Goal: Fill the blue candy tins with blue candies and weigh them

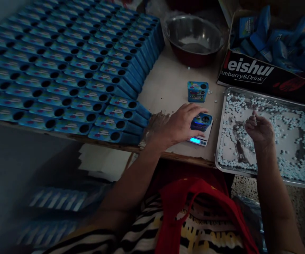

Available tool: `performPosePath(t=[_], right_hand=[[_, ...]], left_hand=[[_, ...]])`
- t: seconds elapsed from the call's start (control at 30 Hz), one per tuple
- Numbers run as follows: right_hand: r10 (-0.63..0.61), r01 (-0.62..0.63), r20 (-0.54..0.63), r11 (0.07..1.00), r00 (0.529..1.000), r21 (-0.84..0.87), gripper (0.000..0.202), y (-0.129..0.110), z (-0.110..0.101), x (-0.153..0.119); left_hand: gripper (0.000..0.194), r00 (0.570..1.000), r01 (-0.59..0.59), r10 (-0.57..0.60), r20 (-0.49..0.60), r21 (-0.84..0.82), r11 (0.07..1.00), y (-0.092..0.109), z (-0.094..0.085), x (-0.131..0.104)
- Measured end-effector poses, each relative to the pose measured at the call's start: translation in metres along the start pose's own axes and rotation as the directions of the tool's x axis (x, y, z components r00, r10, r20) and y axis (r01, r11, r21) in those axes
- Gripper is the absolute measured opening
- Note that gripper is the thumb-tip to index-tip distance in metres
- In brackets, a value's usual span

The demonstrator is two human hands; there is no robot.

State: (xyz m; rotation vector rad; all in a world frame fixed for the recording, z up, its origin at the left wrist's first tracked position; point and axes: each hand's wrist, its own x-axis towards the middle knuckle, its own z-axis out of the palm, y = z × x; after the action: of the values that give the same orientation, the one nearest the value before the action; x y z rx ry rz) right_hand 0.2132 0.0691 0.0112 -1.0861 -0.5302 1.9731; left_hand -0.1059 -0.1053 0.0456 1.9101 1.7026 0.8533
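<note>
My left hand (181, 123) curves around a small blue box (202, 121), thumb on the near side and fingers on the far side. The box stands on a small digital scale (206, 138) whose display glows blue; the digits are too small to read. Just beyond it, a second blue box (197, 92) stands upright, a dark round hole in its top. On the right, my right hand (260, 128) is above a metal tray (220, 141) of small pale-blue pellets (295, 169). Its fingers are curled together, and what they hold is hidden.
Tight rows of blue boxes (70, 70) with round holes fill the left of the table (165, 83). A steel bowl (194, 38) stands at the back. Behind the tray, a black carton (250, 68) is heaped with blue boxes. Several loose pellets lie near the second box.
</note>
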Motion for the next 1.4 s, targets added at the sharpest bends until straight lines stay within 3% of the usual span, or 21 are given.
performPosePath(t=[0.13, 0.23, 0.33, 0.4, 0.47, 0.53, 0.63, 0.7, 0.8, 0.9, 0.97, 1.0, 1.07, 1.13, 1.2, 1.3, 1.4], right_hand=[[-0.083, 0.083, 0.005, 0.993, 0.997, -0.081, 0.019, 0.005, 0.005, 0.0], [-0.134, 0.147, 0.067, 0.952, 0.989, -0.27, 0.034, 0.016, 0.021, -0.009], [-0.054, 0.172, 0.25, 0.861, 0.967, -0.478, 0.047, 0.026, 0.054, -0.026], [0.039, 0.227, 0.402, 0.772, 0.915, -0.593, 0.045, 0.029, 0.084, -0.039], [0.099, 0.367, 0.528, 0.613, 0.843, -0.7, 0.034, 0.028, 0.114, -0.048], [0.134, 0.54, 0.613, 0.353, 0.779, -0.764, 0.016, 0.026, 0.141, -0.054], [0.196, 0.65, 0.632, -0.036, 0.75, -0.759, 0.004, 0.022, 0.167, -0.057], [0.223, 0.634, 0.597, -0.167, 0.77, -0.755, 0.008, 0.022, 0.176, -0.059], [0.222, 0.594, 0.553, -0.231, 0.803, -0.771, 0.012, 0.023, 0.18, -0.061], [0.208, 0.583, 0.547, -0.211, 0.811, -0.784, 0.013, 0.024, 0.178, -0.061], [0.187, 0.583, 0.558, -0.136, 0.809, -0.801, 0.013, 0.022, 0.174, -0.06], [0.159, 0.575, 0.561, -0.062, 0.813, -0.816, 0.011, 0.021, 0.171, -0.058], [0.059, 0.513, 0.53, 0.178, 0.846, -0.84, 0.01, 0.014, 0.162, -0.052], [-0.038, 0.377, 0.408, 0.468, 0.912, -0.799, 0.021, 0.006, 0.148, -0.043], [-0.041, 0.165, 0.189, 0.685, 0.981, -0.71, 0.025, -0.002, 0.129, -0.034], [0.083, -0.127, -0.103, 0.808, 0.991, -0.575, 0.023, -0.009, 0.101, -0.026], [0.144, -0.198, -0.142, 0.825, 0.979, -0.53, 0.019, -0.007, 0.082, -0.028]], left_hand=[[0.081, 0.994, 0.105, -0.105, -0.035, -0.003, 0.994, -0.002, 0.003, 0.0], [0.08, 0.967, 0.245, -0.251, -0.033, -0.14, 0.959, -0.015, 0.009, -0.006], [0.087, 0.962, 0.236, -0.27, -0.042, -0.373, 0.897, -0.032, 0.016, -0.013], [0.091, 0.964, 0.199, -0.26, -0.058, -0.493, 0.847, -0.04, 0.016, -0.017], [0.09, 0.961, 0.194, -0.269, -0.062, -0.543, 0.817, -0.043, 0.012, -0.02], [0.085, 0.955, 0.205, -0.288, -0.066, -0.553, 0.807, -0.045, 0.004, -0.024], [0.083, 0.947, 0.221, -0.313, -0.069, -0.567, 0.794, -0.046, -0.009, -0.032], [0.084, 0.945, 0.232, -0.322, -0.059, -0.572, 0.787, -0.048, -0.015, -0.038], [0.085, 0.948, 0.238, -0.316, -0.042, -0.568, 0.788, -0.053, -0.019, -0.045], [0.085, 0.95, 0.234, -0.31, -0.039, -0.568, 0.789, -0.056, -0.021, -0.047], [0.085, 0.949, 0.236, -0.313, -0.036, -0.576, 0.783, -0.055, -0.022, -0.046], [0.084, 0.948, 0.238, -0.316, -0.034, -0.582, 0.778, -0.054, -0.023, -0.046], [0.081, 0.945, 0.242, -0.325, -0.034, -0.595, 0.766, -0.052, -0.026, -0.045], [0.077, 0.938, 0.249, -0.343, -0.038, -0.614, 0.749, -0.05, -0.029, -0.046], [0.075, 0.927, 0.259, -0.372, -0.044, -0.641, 0.722, -0.05, -0.03, -0.046], [0.072, 0.914, 0.267, -0.402, -0.051, -0.67, 0.693, -0.051, -0.027, -0.044], [0.07, 0.919, 0.261, -0.393, -0.039, -0.686, 0.679, -0.051, -0.021, -0.04]])
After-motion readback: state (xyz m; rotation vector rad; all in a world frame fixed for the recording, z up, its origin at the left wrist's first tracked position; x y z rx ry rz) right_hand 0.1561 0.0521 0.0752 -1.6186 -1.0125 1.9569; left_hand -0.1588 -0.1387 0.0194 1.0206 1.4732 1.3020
